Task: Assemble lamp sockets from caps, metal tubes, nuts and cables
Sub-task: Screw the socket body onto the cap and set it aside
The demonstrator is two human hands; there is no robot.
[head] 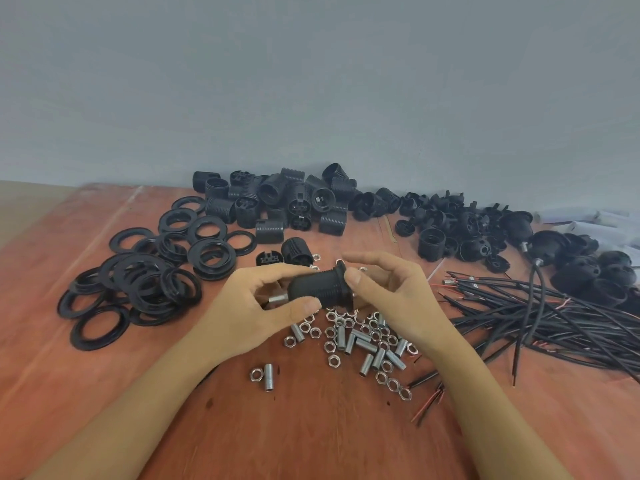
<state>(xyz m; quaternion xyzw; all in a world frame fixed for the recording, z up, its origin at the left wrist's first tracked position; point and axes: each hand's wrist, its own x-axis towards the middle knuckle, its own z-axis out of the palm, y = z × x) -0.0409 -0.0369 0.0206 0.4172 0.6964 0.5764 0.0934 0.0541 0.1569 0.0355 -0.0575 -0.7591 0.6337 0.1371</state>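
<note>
Black socket [313, 287] gripped in left hand [249, 310] and right hand [391, 299] above nuts [346, 334], between rings [138, 285] and cables [554, 313]; bare table [311, 427] nearer.

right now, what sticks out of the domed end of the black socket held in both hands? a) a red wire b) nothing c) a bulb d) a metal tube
d: a short metal tube pokes out of the domed end of the black socket, toward the left hand.
</note>
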